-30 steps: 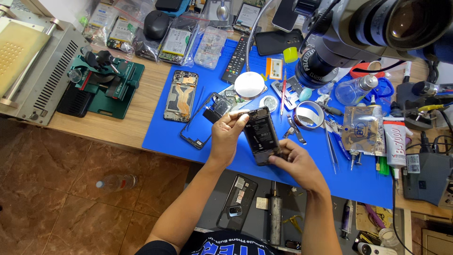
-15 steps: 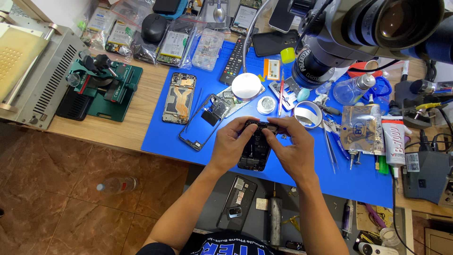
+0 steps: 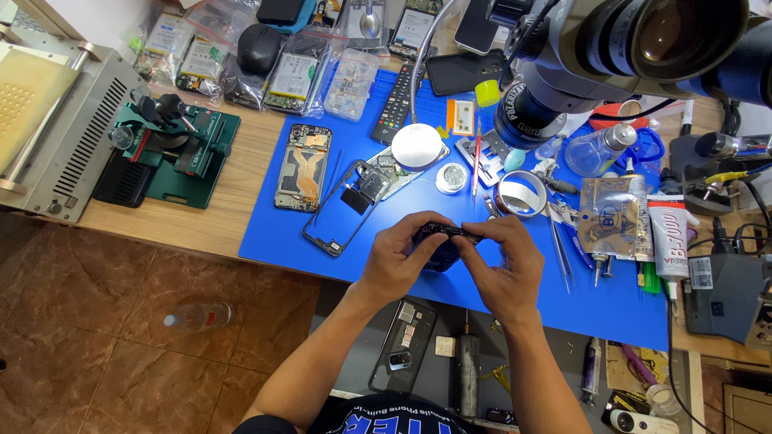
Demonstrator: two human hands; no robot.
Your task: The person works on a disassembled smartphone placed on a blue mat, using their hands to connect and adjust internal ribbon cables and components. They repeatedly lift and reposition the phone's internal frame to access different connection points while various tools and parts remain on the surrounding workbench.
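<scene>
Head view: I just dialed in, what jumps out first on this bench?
Both hands, left hand and right hand, meet over the blue mat, pinching a dark phone between them. A big microscope looms at top right. Left of the hands, an opened phone frame lies on the mat.

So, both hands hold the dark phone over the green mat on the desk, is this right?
Not quite: the mat under the phone is blue, not green, as the head view shows. The left hand and the right hand do both hold the dark phone above it on the desk.
</scene>
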